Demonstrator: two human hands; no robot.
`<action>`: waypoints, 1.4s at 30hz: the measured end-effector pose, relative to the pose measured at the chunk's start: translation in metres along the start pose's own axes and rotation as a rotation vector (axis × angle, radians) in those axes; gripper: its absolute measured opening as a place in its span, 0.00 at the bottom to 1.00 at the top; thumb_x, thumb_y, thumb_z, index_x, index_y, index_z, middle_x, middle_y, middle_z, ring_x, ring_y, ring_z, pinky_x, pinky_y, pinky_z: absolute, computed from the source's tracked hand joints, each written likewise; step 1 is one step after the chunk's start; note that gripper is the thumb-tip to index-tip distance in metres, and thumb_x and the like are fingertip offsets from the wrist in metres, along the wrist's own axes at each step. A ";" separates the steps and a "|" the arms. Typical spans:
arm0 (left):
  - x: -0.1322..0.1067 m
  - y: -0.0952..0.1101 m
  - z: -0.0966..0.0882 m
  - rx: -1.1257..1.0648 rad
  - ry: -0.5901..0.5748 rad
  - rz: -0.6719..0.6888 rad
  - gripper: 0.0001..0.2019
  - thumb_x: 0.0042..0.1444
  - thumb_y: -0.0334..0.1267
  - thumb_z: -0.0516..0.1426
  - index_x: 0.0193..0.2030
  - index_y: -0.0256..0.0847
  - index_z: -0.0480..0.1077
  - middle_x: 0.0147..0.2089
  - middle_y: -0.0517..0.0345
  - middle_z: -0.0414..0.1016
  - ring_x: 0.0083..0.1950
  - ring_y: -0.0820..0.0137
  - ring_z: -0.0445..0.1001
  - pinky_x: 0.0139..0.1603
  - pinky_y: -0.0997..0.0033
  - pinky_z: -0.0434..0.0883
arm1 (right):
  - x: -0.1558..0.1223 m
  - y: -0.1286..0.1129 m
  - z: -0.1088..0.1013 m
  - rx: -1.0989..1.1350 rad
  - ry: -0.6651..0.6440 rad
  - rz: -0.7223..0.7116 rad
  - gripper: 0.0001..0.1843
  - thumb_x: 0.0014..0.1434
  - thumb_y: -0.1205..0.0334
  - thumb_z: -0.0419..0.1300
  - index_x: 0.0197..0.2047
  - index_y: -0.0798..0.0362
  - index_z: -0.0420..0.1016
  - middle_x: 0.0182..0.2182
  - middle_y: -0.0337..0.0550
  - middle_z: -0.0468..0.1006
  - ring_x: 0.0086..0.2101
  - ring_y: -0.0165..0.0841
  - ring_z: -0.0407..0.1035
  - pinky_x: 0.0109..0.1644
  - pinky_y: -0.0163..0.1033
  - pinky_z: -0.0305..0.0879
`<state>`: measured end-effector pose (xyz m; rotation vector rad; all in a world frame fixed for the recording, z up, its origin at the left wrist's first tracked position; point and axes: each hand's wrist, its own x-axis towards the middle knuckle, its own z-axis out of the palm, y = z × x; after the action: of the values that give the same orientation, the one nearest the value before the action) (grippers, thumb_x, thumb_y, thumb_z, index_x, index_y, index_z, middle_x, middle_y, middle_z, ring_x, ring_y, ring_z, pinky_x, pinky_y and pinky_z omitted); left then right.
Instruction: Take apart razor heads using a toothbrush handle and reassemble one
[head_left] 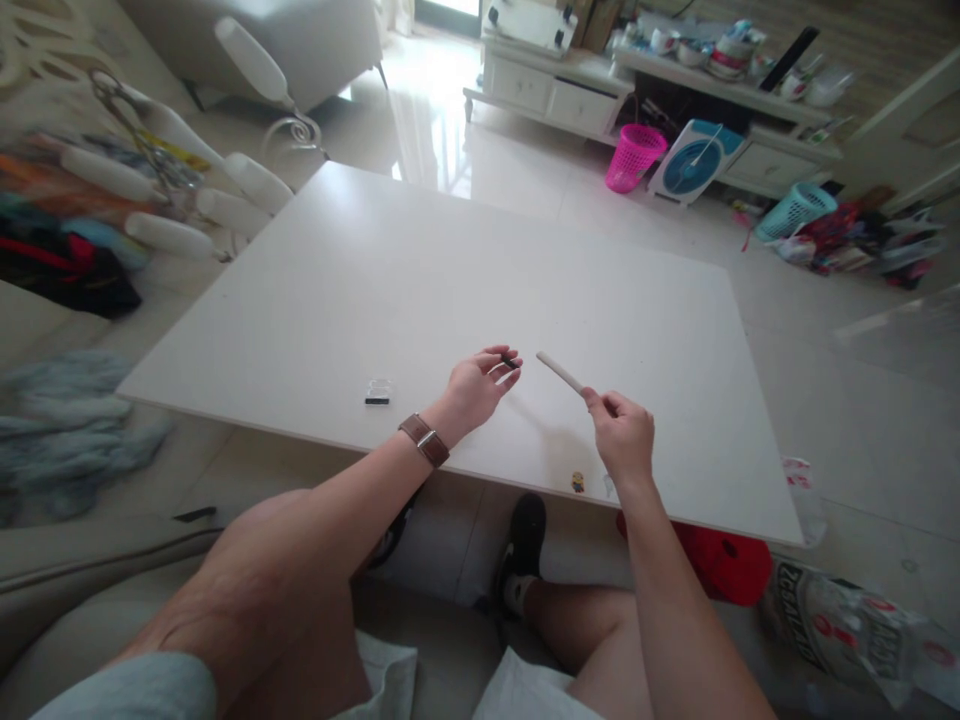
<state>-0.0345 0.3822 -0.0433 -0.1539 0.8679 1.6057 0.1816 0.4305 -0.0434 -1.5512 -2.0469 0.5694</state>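
Over the near part of a large white table (420, 270), my left hand (478, 385) pinches a small dark object (510, 361) between its fingertips, a brown watch strap on the wrist. My right hand (621, 435) is closed around the lower end of a slim white stick (559, 371), which points up and left toward the dark object. The stick's tip and the dark piece are a short gap apart. A small clear-and-black piece (378, 392) lies on the table to the left of my left hand.
A small yellow sticker (578, 482) sits at the table's near edge. A pink basket (634, 156), a blue fan (694, 162) and a teal basket (796, 210) stand on the floor beyond. Clutter lies at left; a red object (724, 565) and a printed bag (855, 615) lie at lower right.
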 end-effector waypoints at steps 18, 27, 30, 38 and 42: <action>-0.001 -0.004 0.000 0.199 -0.148 -0.013 0.18 0.38 0.17 0.51 0.35 0.35 0.72 0.35 0.52 0.77 0.34 0.73 0.74 0.35 0.73 0.65 | -0.003 -0.006 0.000 0.068 -0.021 0.005 0.28 0.63 0.39 0.58 0.22 0.54 0.70 0.16 0.32 0.59 0.22 0.26 0.53 0.29 0.35 0.46; 0.003 -0.008 -0.005 0.229 -0.193 0.064 0.16 0.41 0.17 0.52 0.34 0.35 0.72 0.41 0.50 0.80 0.47 0.65 0.79 0.56 0.63 0.67 | -0.003 -0.008 0.000 0.084 -0.006 0.007 0.28 0.63 0.39 0.57 0.22 0.54 0.70 0.16 0.32 0.58 0.22 0.27 0.52 0.28 0.36 0.46; 0.003 -0.008 -0.004 0.211 -0.175 0.076 0.14 0.42 0.17 0.52 0.33 0.35 0.72 0.41 0.50 0.79 0.47 0.66 0.79 0.61 0.60 0.66 | -0.003 -0.008 0.000 0.087 -0.002 0.003 0.28 0.63 0.39 0.57 0.22 0.54 0.71 0.16 0.32 0.57 0.21 0.27 0.52 0.28 0.36 0.46; 0.001 -0.007 -0.004 0.189 -0.141 0.084 0.12 0.47 0.17 0.54 0.35 0.35 0.70 0.40 0.49 0.80 0.47 0.65 0.80 0.62 0.57 0.68 | -0.003 -0.010 -0.001 0.089 -0.008 0.015 0.28 0.63 0.39 0.57 0.23 0.54 0.71 0.16 0.32 0.58 0.21 0.27 0.52 0.28 0.36 0.47; 0.000 -0.008 -0.004 0.207 -0.155 0.100 0.18 0.42 0.13 0.50 0.34 0.35 0.71 0.43 0.49 0.79 0.51 0.68 0.78 0.63 0.61 0.68 | -0.004 -0.010 -0.001 0.092 -0.013 0.023 0.29 0.62 0.38 0.57 0.23 0.54 0.71 0.16 0.33 0.58 0.21 0.27 0.52 0.29 0.36 0.47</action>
<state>-0.0292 0.3797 -0.0499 0.1599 0.9253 1.5855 0.1755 0.4243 -0.0373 -1.5230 -1.9861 0.6740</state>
